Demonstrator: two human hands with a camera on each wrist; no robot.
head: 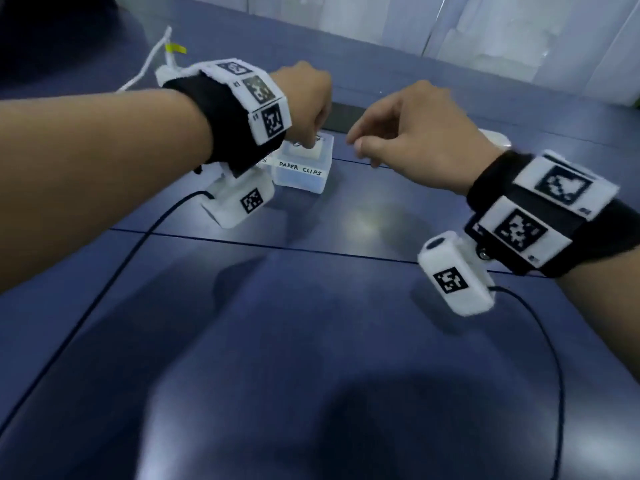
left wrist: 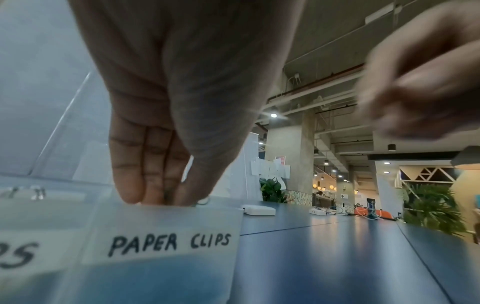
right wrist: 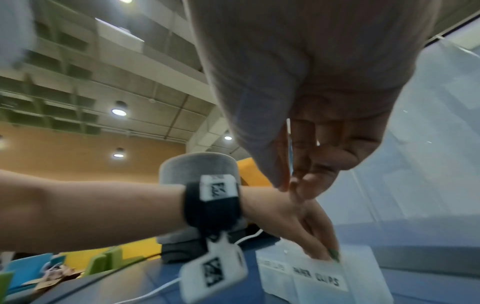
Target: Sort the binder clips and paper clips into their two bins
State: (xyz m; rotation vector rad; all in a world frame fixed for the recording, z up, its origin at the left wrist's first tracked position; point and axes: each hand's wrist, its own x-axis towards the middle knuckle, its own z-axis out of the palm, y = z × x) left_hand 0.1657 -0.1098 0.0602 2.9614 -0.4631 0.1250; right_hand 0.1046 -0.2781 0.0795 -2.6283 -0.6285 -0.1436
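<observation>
- The left hand (head: 304, 98) reaches down over the translucent plastic bin labelled "PAPER CLIPS" (left wrist: 161, 242); its fingers (left wrist: 153, 174) are bunched, with the tips at the rim, over a small wire paper clip (left wrist: 203, 201) barely seen there.
- The right hand (head: 412, 133) hovers just right of that bin above the dark blue table (head: 311, 323); thumb and forefinger tips meet, and I cannot tell if they hold anything.
- A second translucent bin (left wrist: 33, 236) touches the first on its left.
</observation>
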